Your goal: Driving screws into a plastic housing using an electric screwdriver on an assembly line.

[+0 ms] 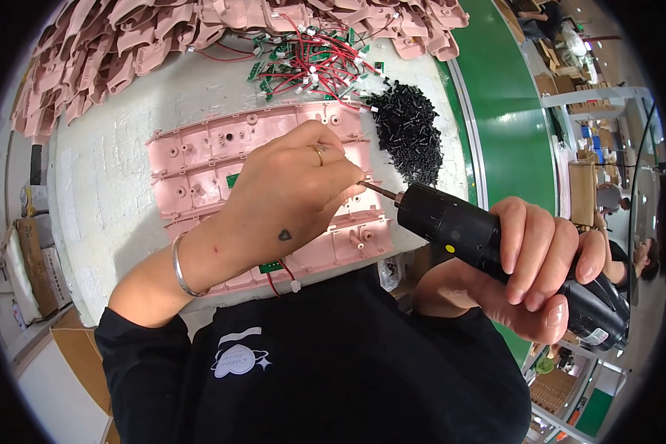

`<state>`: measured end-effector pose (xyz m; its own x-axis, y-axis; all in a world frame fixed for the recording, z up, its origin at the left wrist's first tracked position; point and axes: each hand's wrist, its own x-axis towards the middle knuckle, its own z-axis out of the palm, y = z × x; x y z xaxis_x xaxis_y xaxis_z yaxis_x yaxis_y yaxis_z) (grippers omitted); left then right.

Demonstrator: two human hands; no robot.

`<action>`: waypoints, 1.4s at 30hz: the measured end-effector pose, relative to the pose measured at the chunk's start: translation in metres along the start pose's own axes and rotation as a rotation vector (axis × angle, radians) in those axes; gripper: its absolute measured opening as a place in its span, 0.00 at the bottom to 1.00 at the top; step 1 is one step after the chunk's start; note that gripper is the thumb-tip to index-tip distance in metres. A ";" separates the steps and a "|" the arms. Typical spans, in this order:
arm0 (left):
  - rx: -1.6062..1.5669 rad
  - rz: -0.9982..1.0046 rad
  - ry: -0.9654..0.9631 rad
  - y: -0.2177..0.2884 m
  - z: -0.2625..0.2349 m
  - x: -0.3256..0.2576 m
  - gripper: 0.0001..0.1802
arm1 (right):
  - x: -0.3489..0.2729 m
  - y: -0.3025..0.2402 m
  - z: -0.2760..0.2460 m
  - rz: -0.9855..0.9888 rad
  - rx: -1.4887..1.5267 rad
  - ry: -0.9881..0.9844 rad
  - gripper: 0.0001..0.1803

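Beneath left hand [296, 177], half-hidden pink shells [207, 194]

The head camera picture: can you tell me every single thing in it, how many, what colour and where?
Piled shells: many, pink, top left
Laid-out shells: several, partly hidden, pink, centre
Circuit boards with wires: many, green with red, top centre; a few among the laid-out shells
Screws: too many to count, black, heaped right of the shells
Electric screwdriver: one, black, right of centre
Table: one, white top, beneath everything
Green surface: one, right
Boxes: several, brown, both sides
Other people: at least two, far right
Shirt: one, black, bottom
Bracelet: one, silver, left wrist
Left hand: one, bare, over the shells
Right hand: one, bare, gripping the screwdriver
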<state>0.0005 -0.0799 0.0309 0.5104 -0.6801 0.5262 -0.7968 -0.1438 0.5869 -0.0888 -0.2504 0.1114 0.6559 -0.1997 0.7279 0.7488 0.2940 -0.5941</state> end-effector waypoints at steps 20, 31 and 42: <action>0.084 -0.205 0.154 -0.031 -0.046 -0.052 0.13 | 0.000 0.049 0.023 0.162 0.002 -0.367 0.15; 0.234 -0.257 0.065 -0.052 -0.050 -0.090 0.10 | -0.014 0.101 0.055 0.271 -0.016 -0.386 0.18; 0.160 -0.246 0.093 -0.058 -0.042 -0.094 0.11 | -0.013 0.109 0.069 0.346 -0.071 -0.370 0.15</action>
<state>0.0124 0.0228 -0.0268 0.7161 -0.5429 0.4387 -0.6824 -0.4124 0.6035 -0.0227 -0.1518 0.0608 0.7984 0.2460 0.5497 0.5071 0.2178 -0.8339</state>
